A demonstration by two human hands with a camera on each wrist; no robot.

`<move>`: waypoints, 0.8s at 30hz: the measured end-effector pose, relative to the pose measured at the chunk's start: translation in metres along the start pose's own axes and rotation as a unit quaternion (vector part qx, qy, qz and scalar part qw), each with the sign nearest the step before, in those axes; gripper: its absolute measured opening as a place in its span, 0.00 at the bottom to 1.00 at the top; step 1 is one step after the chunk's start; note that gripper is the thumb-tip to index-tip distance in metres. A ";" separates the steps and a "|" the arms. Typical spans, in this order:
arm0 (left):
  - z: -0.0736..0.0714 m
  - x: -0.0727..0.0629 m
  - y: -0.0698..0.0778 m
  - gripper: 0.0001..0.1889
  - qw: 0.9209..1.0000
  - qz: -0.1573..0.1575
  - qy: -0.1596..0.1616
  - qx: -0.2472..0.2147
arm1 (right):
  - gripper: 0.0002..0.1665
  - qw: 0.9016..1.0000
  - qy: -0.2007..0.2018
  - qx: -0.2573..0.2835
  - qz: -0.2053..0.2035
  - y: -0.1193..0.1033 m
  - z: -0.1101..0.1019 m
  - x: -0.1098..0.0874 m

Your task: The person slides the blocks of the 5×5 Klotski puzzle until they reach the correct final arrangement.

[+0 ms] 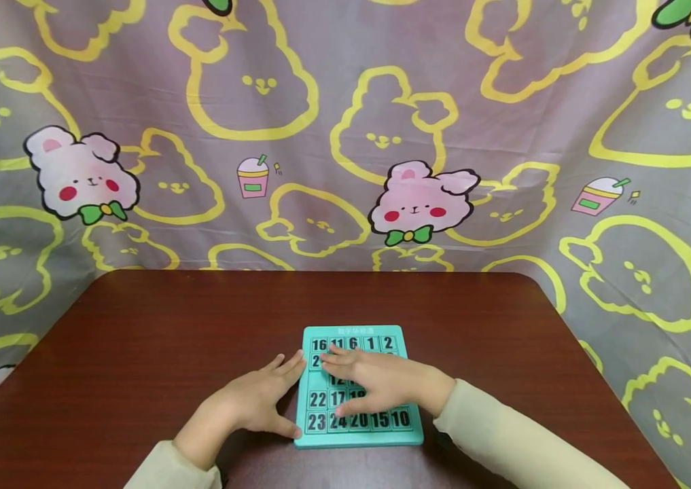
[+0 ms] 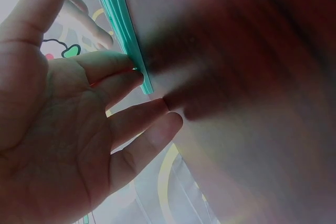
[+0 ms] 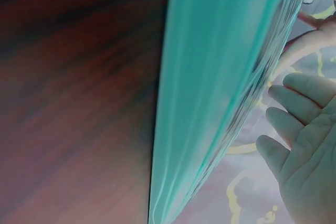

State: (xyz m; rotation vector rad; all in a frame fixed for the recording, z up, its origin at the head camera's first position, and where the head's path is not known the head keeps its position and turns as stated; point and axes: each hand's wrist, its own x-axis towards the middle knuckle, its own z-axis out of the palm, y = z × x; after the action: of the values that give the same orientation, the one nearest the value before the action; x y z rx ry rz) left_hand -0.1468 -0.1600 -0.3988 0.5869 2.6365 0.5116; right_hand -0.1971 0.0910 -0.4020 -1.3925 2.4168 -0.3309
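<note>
A turquoise sliding number puzzle [image 1: 359,441] lies flat on the table, with black-numbered tiles [image 1: 317,422] in rows. Its third row shows a bare slot at the left end. Along the board's left side, my left hand [image 1: 253,402] is spread, thumb near the lower corner and straight fingers touching the edge higher up. My right hand [image 1: 384,377] reaches over the board from the right and covers several middle tiles. Its fingers are extended, the tips over the left part of the second row. In the right wrist view, the right hand's fingers [image 3: 286,124] are apart from the board's side.
Beneath the board is a dark reddish-brown table [image 1: 198,319] with rounded back corners. A grey curtain [image 1: 321,163] printed with yellow outlines and rabbit faces hangs behind and around the table.
</note>
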 end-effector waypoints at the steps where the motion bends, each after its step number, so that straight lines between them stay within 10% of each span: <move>1: 0.000 0.000 0.000 0.57 1.000 0.000 0.000 0.000 | 0.45 1.000 -0.001 0.000 0.002 0.000 -0.001 0.001; 24: 0.000 -0.001 -0.002 0.57 1.000 0.003 0.004 -0.001 | 0.46 0.999 -0.014 -0.029 -0.021 -0.010 0.005 0.004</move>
State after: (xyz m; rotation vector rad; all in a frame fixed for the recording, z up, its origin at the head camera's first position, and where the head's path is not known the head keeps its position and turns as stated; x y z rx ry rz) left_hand -0.1465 -0.1616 -0.3997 0.5943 2.6424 0.5184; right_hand -0.1892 0.0824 -0.4038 -1.4647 2.3962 -0.2509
